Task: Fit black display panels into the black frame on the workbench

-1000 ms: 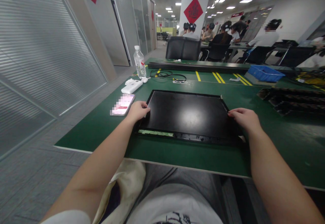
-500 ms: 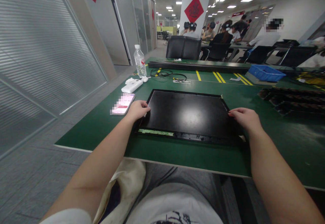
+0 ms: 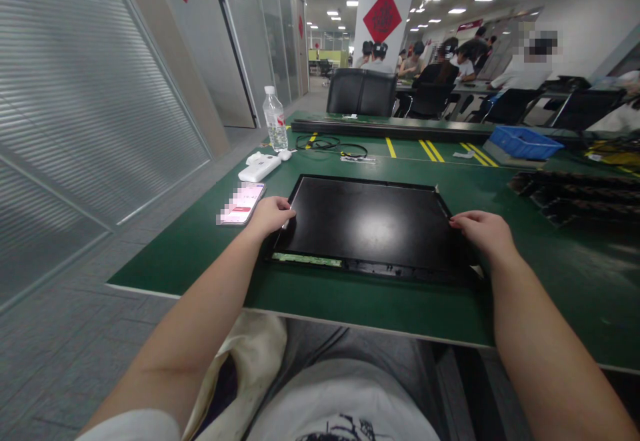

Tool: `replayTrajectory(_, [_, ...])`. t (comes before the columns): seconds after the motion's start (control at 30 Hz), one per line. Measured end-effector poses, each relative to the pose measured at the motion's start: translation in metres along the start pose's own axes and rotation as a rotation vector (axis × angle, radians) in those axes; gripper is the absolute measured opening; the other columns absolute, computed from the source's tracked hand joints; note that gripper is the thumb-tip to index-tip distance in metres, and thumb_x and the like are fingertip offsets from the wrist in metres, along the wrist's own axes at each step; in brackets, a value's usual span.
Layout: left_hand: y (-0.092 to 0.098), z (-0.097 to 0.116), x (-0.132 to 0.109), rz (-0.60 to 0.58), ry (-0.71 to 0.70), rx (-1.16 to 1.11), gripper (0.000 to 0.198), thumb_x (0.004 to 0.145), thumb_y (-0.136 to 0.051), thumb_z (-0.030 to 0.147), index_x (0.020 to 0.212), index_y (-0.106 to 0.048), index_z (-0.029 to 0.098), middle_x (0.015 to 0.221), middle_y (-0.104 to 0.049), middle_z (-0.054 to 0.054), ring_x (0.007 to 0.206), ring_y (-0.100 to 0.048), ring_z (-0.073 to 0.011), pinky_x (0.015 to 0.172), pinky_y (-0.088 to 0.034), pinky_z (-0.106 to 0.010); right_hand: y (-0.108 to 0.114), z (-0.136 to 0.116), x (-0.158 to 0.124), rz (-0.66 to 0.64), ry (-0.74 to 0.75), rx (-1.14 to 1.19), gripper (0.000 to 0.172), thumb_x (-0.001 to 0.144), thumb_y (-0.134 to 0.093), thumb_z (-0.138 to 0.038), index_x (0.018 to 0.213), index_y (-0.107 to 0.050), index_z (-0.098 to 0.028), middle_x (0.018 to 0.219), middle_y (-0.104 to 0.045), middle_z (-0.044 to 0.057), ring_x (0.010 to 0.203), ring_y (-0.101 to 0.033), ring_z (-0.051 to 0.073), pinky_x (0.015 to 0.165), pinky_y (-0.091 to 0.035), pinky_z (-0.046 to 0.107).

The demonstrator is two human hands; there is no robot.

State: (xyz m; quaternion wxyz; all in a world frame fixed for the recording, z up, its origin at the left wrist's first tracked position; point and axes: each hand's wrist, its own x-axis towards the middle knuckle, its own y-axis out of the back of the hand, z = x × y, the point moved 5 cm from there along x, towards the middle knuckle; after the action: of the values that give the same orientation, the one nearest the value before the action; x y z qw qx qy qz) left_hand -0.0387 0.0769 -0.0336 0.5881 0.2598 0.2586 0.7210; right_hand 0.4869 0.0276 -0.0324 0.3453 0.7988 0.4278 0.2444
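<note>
In front of me a black LCD screen panel (image 3: pixel 370 224) lies face up on the green table (image 3: pixel 360 308). A narrow green circuit board (image 3: pixel 307 259) runs along the left part of its near edge. My left hand (image 3: pixel 273 216) pinches the panel's left edge between thumb and fingers. At the opposite side my right hand (image 3: pixel 483 231) is closed on the right edge, fingertips pressed together at the frame. The undersides of both grips are hidden.
Left of the panel are a lit phone (image 3: pixel 243 202), a white device (image 3: pixel 260 168) and a water bottle (image 3: pixel 275 120). Beyond it lie a black cable (image 3: pixel 330 144) and a blue bin (image 3: pixel 525 142). Dark ridged parts (image 3: pixel 580 198) sit at right. Several people sit in the background.
Almost nothing differs. Both hands keep their hold on the panel's edges, and the view has shifted very slightly.
</note>
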Motion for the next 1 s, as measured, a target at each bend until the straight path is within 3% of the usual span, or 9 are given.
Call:
replayTrajectory(0.6, [0.0003,0.0039,-0.0029,-0.013,-0.008,0.006,0.013,0.068,-0.078,0.021,0.060,-0.068,0.023,0.116,-0.081,-0.010,0.111,-0.075,-0.0343,0.101,-0.055,-0.037,-0.0021,0.0030,0.0022,0.005,0.015,-0.012,0.015,0.068,-0.068,-0.039,0.074,-0.077,-0.029,0.077,-0.076,0.006,0.078,-0.069,0.030,0.079,-0.053,0.045])
replayTrajectory(0.77, [-0.0008,0.0053,-0.0032,-0.023,-0.021,0.015,0.014,0.068,-0.077,0.020,0.058,-0.067,0.024,0.107,-0.082,-0.009,0.110,-0.076,-0.0338,0.101,-0.055,-0.037,-0.0025,0.0043,0.0041,0.007,0.004,-0.027,0.015,0.067,-0.070,-0.039,0.074,-0.078,-0.028,0.075,-0.075,0.006,0.076,-0.068,0.030,0.076,-0.053,0.045])
replayTrajectory(1.0, [0.0004,0.0068,-0.0039,-0.024,-0.024,0.022,0.017,0.069,-0.076,0.020,0.057,-0.066,0.024,0.117,-0.081,-0.009,0.111,-0.075,-0.0332,0.100,-0.055,-0.035,-0.0012,0.0019,0.0025,0.020,0.020,-0.009,0.016,0.065,-0.070,-0.039,0.073,-0.078,-0.028,0.075,-0.076,0.006,0.077,-0.068,0.031,0.076,-0.053,0.045])
